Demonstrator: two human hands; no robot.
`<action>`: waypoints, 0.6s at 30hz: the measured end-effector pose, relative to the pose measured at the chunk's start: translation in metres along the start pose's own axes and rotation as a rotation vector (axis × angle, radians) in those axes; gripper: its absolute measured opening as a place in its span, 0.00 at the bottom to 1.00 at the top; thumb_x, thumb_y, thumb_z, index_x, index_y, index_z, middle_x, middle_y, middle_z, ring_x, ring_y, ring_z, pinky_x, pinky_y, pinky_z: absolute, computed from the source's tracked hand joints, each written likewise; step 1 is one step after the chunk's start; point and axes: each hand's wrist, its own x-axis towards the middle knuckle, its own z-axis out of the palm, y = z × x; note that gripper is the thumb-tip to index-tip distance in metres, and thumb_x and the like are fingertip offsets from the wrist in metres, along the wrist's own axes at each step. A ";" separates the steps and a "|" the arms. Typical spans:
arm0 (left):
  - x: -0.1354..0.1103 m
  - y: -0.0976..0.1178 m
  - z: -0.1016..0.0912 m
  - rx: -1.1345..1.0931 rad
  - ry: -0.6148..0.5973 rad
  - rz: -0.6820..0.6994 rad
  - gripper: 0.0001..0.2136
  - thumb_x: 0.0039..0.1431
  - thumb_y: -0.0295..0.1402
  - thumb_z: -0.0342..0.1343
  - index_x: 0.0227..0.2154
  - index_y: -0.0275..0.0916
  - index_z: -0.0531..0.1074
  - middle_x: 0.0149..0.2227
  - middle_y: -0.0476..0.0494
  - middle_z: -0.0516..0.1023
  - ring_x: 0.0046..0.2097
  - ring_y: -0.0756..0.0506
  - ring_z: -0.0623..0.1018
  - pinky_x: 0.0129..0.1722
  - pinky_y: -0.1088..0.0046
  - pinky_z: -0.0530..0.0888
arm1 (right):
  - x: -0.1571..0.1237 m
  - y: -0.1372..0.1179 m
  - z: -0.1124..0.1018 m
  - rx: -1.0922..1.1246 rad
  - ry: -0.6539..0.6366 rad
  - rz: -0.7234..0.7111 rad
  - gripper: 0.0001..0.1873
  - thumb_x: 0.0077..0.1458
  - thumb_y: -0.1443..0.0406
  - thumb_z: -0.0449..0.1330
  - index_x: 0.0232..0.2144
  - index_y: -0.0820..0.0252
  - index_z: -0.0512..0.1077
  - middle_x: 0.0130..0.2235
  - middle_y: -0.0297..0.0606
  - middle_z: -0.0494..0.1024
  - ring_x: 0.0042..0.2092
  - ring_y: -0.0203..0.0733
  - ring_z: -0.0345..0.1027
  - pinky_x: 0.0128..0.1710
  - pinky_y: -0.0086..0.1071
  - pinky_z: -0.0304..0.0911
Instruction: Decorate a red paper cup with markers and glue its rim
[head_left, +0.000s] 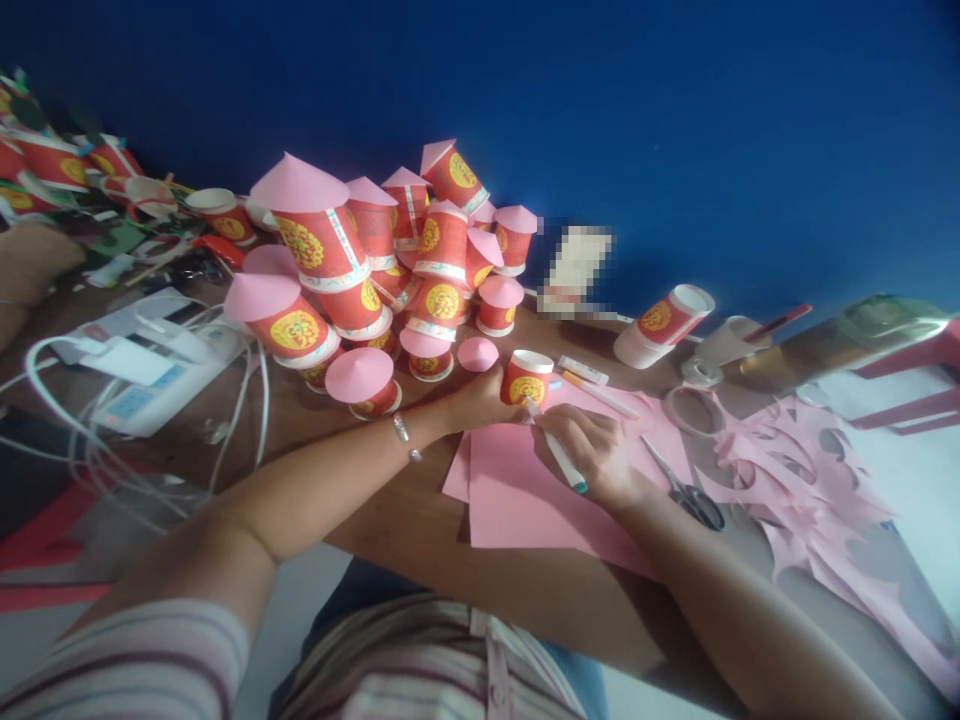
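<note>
In the head view my left hand point(487, 397) is wrapped round the side of a red paper cup point(528, 378) with a yellow round emblem and a white rim. The cup stands upright, its open end up. My right hand point(589, 445) grips a white marker pen point(562, 462) with a green end, its tip at the cup's lower front. Under both hands lie sheets of pink paper point(517, 505). Just behind the cup are a small white tube point(583, 371) and a slim pen point(600, 393). Beside my right forearm rest dark-handled scissors point(697, 505).
Several red cups with pink cone tops point(319, 235) are stacked at the back left. A white power strip point(142, 390) with tangled cables lies left. To the right are stacked cups point(664, 325), a tape roll point(696, 410) and cut pink scraps point(802, 460). A blue wall point(675, 150) stands behind.
</note>
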 end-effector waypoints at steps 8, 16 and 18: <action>0.000 0.017 0.008 0.051 -0.035 0.084 0.19 0.54 0.35 0.71 0.46 0.37 0.75 0.41 0.43 0.79 0.47 0.40 0.80 0.45 0.64 0.79 | 0.000 0.002 -0.001 0.018 -0.031 -0.019 0.12 0.66 0.74 0.61 0.50 0.59 0.71 0.37 0.39 0.83 0.34 0.39 0.79 0.32 0.30 0.72; -0.001 0.008 0.005 0.086 0.034 -0.004 0.20 0.49 0.38 0.76 0.37 0.39 0.71 0.35 0.47 0.74 0.41 0.44 0.75 0.42 0.65 0.77 | 0.000 0.002 -0.001 0.007 -0.012 -0.012 0.12 0.68 0.75 0.60 0.51 0.60 0.71 0.38 0.40 0.84 0.36 0.39 0.79 0.32 0.30 0.73; 0.001 0.005 0.004 0.033 0.054 -0.038 0.22 0.46 0.36 0.77 0.39 0.40 0.71 0.36 0.48 0.75 0.42 0.45 0.76 0.44 0.65 0.78 | 0.000 0.002 -0.002 0.000 -0.003 -0.004 0.11 0.68 0.75 0.60 0.50 0.61 0.70 0.38 0.39 0.83 0.35 0.39 0.79 0.32 0.30 0.72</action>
